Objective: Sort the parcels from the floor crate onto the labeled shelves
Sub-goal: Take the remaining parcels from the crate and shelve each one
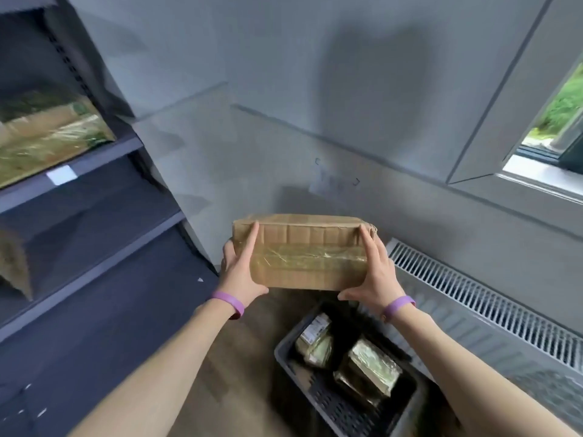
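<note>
A taped brown cardboard parcel (304, 252) is held in the air above the floor, in front of the grey wall. My left hand (241, 269) grips its left end, thumb under the bottom edge and a finger along the front. My right hand (373, 269) grips its right end the same way. Below them a grey slotted floor crate (321, 402) holds two taped parcels: a small labelled parcel (315, 340) and a bigger shiny parcel (369, 373). The dark metal shelves (94, 197) stand at the left, with a white label (61, 175) on one shelf edge.
A large taped box (47, 143) sits on an upper shelf, and a cardboard corner (14, 263) shows on the shelf below. A white radiator (489, 310) runs along the wall at the right. A window (558, 127) is at the upper right. Wooden floor lies between shelves and crate.
</note>
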Tool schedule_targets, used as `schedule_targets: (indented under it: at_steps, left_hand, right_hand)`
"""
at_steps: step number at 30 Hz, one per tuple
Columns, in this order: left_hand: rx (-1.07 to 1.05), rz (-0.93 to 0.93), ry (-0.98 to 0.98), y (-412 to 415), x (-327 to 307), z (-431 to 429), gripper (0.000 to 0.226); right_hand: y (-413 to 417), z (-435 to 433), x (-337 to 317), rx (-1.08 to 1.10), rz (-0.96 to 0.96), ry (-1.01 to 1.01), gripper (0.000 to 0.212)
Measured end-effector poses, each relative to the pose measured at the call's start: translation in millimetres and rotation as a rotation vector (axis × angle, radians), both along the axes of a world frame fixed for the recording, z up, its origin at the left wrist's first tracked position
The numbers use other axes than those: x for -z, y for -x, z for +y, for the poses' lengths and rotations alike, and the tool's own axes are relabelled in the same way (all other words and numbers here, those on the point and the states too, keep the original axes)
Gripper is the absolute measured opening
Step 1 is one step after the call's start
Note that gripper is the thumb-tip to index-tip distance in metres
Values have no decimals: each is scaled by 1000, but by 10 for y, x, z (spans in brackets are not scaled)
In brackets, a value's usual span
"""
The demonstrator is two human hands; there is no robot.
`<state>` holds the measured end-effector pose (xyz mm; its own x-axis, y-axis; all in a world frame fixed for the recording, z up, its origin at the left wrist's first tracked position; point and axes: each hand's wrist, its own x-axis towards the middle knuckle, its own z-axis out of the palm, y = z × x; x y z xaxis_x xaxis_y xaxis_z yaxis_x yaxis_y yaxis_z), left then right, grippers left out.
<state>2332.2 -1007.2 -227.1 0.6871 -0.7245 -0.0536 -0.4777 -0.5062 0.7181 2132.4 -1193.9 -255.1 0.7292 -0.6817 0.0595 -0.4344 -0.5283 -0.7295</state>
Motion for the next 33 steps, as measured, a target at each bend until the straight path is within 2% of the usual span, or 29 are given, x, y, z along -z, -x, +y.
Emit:
schedule_targets:
  at_steps: [2,6,9,12,17,21,25,28,31,33]
  left_hand:
    - [-8,-3,31,-192,-377,201,128]
    - [-42,-94,194,-535,-1041,676,98]
    - [-99,-152,303,-733,-1419,1025,83]
    - [-169,-213,351,-895,-1639,1361,72]
    - [-205,-177,452,-1054,-1792,1789,66]
    - [-191,-140,467,-1105,-1800,1992,82]
    - [-230,-201,449,-1117,-1786,2155,93]
    - [-258,-201,471,-1117,-1765,2285,85]
    - [-315,-272,440,-1149,-1746,2391,61]
    - [-372,-312,455,-1143,-1755,2428,53]
  right_hand:
    - [-205,77,-392,-43,6,66,140]
    - [-613,291,-1083,-137,-127,152,105]
    - [-857,473,-1406,-205,-255,209,90]
    - [-1077,695,-1603,-179,-344,200,80]
    - [-1418,1082,-1763,-115,-420,49,70]
    - [-1612,1328,-1819,-147,-409,74,78]
    - [-1822,1366,-1957,-19,-453,-29,78]
    - [-1959,1385,-2062,-4,-460,-45,69]
    - [-2013,1427,-2091,-67,-454,-68,55]
    - [-2039,1478,-2080,-120,-465,-87,51]
